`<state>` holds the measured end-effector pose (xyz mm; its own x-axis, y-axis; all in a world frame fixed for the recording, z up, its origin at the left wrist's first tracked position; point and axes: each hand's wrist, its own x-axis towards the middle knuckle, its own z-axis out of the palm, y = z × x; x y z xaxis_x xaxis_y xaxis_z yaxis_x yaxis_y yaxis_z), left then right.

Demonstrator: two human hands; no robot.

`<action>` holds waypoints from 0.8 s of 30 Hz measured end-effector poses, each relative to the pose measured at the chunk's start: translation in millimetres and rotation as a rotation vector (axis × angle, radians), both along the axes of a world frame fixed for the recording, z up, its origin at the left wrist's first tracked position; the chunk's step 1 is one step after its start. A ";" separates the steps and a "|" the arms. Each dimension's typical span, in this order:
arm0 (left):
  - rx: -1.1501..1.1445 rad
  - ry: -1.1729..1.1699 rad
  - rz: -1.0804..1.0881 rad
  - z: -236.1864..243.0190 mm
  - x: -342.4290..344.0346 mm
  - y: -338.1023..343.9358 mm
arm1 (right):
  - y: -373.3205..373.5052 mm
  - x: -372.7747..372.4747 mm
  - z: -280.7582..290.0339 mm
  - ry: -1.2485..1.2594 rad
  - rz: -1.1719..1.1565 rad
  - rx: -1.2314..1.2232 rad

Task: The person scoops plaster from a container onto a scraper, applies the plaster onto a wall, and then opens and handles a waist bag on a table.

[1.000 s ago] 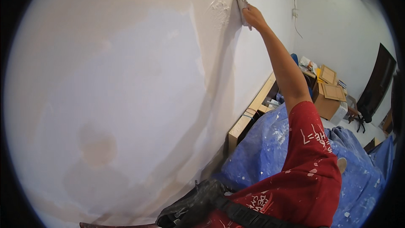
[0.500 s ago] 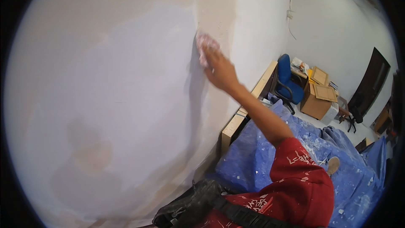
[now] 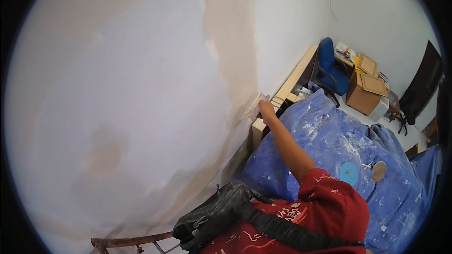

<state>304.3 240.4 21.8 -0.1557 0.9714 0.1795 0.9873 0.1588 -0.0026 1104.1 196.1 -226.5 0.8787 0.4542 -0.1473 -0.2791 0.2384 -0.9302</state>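
Spreader, pale and flat: where is it held?

It is held low against or close to the wall, beside the near end of the timber rail. Whether its edge is touching cannot be told from this angle.

And how is it gripped?

Its far side is pinched by the right hand, with the fingers closed on it; the exact placing of the thumb is too small to be made out. The left hand is not shown.

What seems to be in hand?

A coat appears to be being smoothed: a tan band is seen running down beside a paler area, so the spreader was probably meant for that band's lower end.

How is this best done?

The blade should be laid at a shallow slant, with its whole edge bearing evenly, since a dug-in corner would likely leave a groove. Pressure is best kept light and steady, and eased at the finish so that no ridge is left where the tan meets the paler surface.

What should be watched?

The rail, chiefly. So little room is left beside it that the blade or knuckles could be knocked, so the stroke is better turned aside above it. The black bag should also be kept clear of the wall, lest the surface be rubbed.
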 end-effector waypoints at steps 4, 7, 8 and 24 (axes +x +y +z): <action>0.019 -0.055 -0.015 0.1 0.7 0.1 | 17.7 29.8 -11.4 0.190 0.056 -0.036; -0.021 0.089 0.091 -3.1 4.3 5.0 | 39.2 40.5 37.3 0.186 0.108 -0.048; -0.012 0.131 0.021 -6.9 -1.6 8.5 | 41.5 47.5 58.3 0.165 0.132 -0.056; -0.013 -0.005 0.241 3.0 -6.9 7.5 | 33.2 15.9 530.6 -0.578 0.248 0.032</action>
